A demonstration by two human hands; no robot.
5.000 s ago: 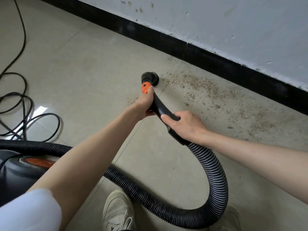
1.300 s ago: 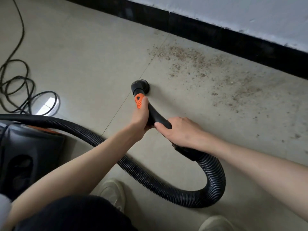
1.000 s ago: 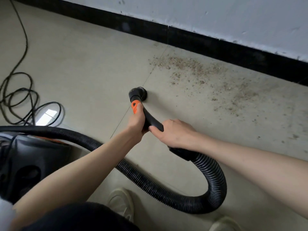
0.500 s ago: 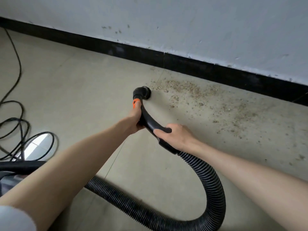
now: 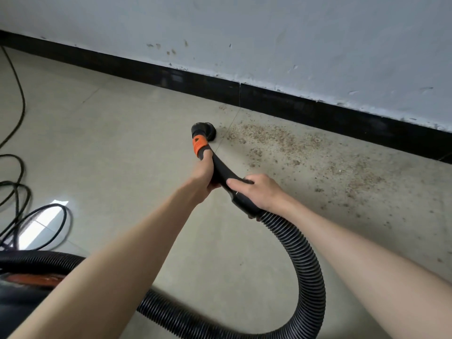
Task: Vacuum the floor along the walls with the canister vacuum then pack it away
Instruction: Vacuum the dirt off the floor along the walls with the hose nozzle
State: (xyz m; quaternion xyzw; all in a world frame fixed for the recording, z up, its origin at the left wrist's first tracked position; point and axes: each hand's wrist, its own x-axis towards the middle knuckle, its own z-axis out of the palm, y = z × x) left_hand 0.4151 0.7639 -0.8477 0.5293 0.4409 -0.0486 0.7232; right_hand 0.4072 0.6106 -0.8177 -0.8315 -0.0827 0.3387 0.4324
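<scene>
Both hands are wrapped around the black handle (image 5: 221, 171): our left hand (image 5: 204, 176) grips it up front just behind the orange collar (image 5: 198, 146), our right hand (image 5: 259, 192) holds the back end where the ribbed hose (image 5: 309, 270) starts. Just ahead of the left hand, the round nozzle (image 5: 203, 129) sits on the floor (image 5: 122, 143), right at the edge of the crumbs (image 5: 281, 143) spread along the baseboard (image 5: 318, 113). Behind us to the left, the vacuum body (image 5: 22, 294) and a loose cord (image 5: 19, 192).

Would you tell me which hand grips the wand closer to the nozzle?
The left hand, just behind the orange collar; the right hand holds farther back, by the hose.
</scene>
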